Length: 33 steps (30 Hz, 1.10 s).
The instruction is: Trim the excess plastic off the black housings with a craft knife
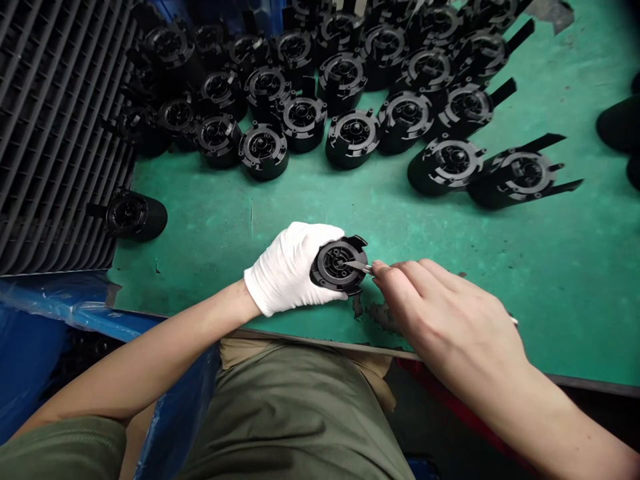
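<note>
One black molded plastic housing (339, 265), round with a ribbed circular face, sits in the hands above the near edge of the green work mat (505, 320), at centre. One left hand (287, 270), in a white cotton glove, curls around the housing's rim, fingers closed. One bare right hand (450, 320), fingers pressed together, pinches a slim metal blade (359, 266), its tip on the housing's face; the handle is mostly hidden. Several dark shavings (380, 317) lie on the mat just below the housing. About thirty similar housings (353, 139) stand or lie tilted in a loose cluster on the far side, some with long flat tabs; whether these are worked or unworked cannot be told. One lone housing (131, 215) rests at far left beside a slatted black rack (60, 133). Blue plastic sheeting (35, 353) hangs at near left, past the mat's edge.
</note>
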{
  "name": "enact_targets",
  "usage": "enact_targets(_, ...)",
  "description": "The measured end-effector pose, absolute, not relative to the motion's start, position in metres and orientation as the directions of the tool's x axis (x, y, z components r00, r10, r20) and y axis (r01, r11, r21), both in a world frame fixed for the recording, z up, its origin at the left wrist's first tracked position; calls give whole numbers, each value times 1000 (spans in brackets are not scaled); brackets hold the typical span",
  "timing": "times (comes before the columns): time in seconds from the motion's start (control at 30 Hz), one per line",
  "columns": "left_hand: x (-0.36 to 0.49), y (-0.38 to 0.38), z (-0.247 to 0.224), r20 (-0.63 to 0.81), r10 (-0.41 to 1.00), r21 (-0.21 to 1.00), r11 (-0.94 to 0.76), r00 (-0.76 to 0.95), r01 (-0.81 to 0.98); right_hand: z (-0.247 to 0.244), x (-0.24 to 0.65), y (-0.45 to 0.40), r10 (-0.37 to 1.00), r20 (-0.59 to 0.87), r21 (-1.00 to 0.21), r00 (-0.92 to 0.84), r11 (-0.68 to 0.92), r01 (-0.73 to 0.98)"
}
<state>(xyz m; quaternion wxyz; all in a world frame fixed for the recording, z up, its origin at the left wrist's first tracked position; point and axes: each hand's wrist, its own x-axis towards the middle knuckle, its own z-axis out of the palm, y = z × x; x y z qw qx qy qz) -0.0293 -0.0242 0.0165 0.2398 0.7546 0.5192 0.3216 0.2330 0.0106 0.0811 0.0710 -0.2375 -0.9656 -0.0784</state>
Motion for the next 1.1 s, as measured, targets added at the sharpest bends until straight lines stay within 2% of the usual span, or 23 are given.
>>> enact_targets(0.17,-27,-23,21,149,950,721,-294,274,628,81,230,-1,478,180,130,-860,855,503)
enact_targets(0.33,-28,-27,13,292,926,668,-377,240,642,80,230,-9,496,176,120,-851,847,518)
enact_targets(0.43,-28,-27,11,315,920,652,-388,233,651,77,230,-12,511,182,68,-840,845,530)
enact_targets(0.53,-27,-25,14,315,918,660,-395,242,639,70,234,-9,546,212,-25,-811,832,554)
enact_targets(0.67,-30,-25,17,270,933,675,-359,237,645,63,245,-4,645,247,-221,-723,764,606)
enact_targets(0.77,-34,-33,13,333,933,609,-325,139,723,63,249,-14,712,265,-378,-650,697,609)
enact_targets(0.9,-26,-58,13,406,910,594,-328,79,735,60,248,-33,701,278,-533,-657,681,501)
enact_targets(0.97,-15,-74,19,385,921,622,-300,52,723,54,250,-33,682,283,-523,-675,699,488)
enact_targets(1.1,-8,-92,33,327,940,697,-312,100,645,42,263,-12,653,310,-363,-691,753,549)
